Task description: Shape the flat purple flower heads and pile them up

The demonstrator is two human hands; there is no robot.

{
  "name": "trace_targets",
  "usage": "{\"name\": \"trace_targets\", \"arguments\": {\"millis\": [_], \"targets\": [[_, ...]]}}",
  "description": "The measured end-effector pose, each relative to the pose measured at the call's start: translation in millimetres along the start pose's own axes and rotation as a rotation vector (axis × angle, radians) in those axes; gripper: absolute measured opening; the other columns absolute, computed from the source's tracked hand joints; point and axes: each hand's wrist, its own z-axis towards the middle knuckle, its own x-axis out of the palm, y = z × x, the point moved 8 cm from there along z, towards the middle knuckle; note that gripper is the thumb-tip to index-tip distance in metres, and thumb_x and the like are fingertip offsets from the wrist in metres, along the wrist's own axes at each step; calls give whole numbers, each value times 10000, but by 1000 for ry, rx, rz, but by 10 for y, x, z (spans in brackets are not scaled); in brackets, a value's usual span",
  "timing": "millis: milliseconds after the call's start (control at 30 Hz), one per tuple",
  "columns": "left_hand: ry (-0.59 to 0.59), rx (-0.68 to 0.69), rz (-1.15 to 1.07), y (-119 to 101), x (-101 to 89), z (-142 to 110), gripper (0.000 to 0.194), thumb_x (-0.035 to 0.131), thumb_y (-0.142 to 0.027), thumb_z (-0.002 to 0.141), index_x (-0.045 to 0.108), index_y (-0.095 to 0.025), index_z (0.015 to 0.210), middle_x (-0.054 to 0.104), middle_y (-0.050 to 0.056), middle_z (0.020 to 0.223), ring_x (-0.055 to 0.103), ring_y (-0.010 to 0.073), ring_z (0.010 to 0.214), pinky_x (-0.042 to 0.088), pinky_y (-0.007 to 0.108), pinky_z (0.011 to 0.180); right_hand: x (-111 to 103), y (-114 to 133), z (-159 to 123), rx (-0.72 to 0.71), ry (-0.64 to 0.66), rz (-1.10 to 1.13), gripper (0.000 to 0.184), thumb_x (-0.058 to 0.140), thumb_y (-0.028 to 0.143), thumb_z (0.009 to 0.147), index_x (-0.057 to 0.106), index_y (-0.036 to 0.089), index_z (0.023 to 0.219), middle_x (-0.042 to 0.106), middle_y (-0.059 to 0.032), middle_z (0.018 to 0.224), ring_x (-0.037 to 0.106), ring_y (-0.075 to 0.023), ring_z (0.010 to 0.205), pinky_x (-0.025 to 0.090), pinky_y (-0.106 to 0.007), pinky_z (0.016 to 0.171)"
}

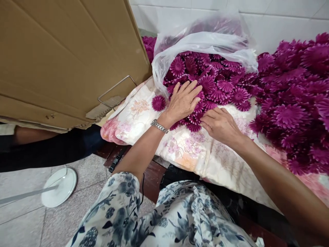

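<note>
My left hand [184, 101], with a metal watch on its wrist, lies flat with fingers stretched over a heap of purple artificial flower heads [218, 85] that spills from a clear plastic bag [203, 39]. My right hand [221, 125] rests beside it at the heap's near edge, its fingers curled down onto the flowers; what they pinch, if anything, is hidden. One flower head [158, 102] lies apart to the left on a floral cloth [185, 147].
A larger pile of the same purple flowers [295, 103] covers the right side. A big cardboard box [64, 58] with a wire handle stands at the left. Below it are a dark bench edge [151, 175], a tiled floor and a white round stand base [59, 187].
</note>
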Motion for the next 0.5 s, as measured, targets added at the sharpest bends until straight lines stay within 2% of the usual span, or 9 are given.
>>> {"name": "trace_targets", "arguments": {"millis": [133,233,267,400,433,500], "targets": [[-113,-28,-75,-66,-208,-92,469,346,-450,934,483,-228,1325,447,92,1447,370,255,1357,213,482,1134,-189,-61,-100,13,-82,-1,236,459,209,900,684,179,835,679,-46,842,531,-176,798,371,-328,733],[-278,-84,-217,-193,-447,-291,439,337,-402,943,532,-169,1259,516,127,1368,439,216,1297,317,409,1099,-422,-137,-277,90,-180,-6,217,466,234,901,670,189,843,683,-51,856,560,-179,805,399,-332,742],[-291,-93,-292,-254,-478,-366,411,336,-385,946,554,-171,1221,573,117,1292,489,199,1241,366,391,1064,-505,-151,-346,119,-216,-19,205,475,239,898,664,192,837,683,-52,848,569,-179,801,409,-332,741],[-207,-133,-598,-524,-388,-630,330,450,-393,903,638,-143,1009,670,107,1041,601,187,1003,467,342,915,-754,-118,-598,211,-298,-72,167,495,244,891,646,207,831,679,-55,814,600,-181,792,433,-335,731],[-178,-198,-704,-555,-321,-683,321,460,-412,896,647,-159,962,676,88,976,611,177,937,478,331,877,-788,-87,-649,222,-303,-79,157,498,244,889,646,213,844,680,-56,816,603,-182,791,435,-339,729],[-55,-423,-1043,-610,-72,-776,354,478,-461,881,625,-185,1045,674,61,940,622,153,830,499,302,793,-838,9,-737,222,-329,-100,128,517,234,878,645,227,881,686,-54,831,604,-181,782,434,-348,738]]}}
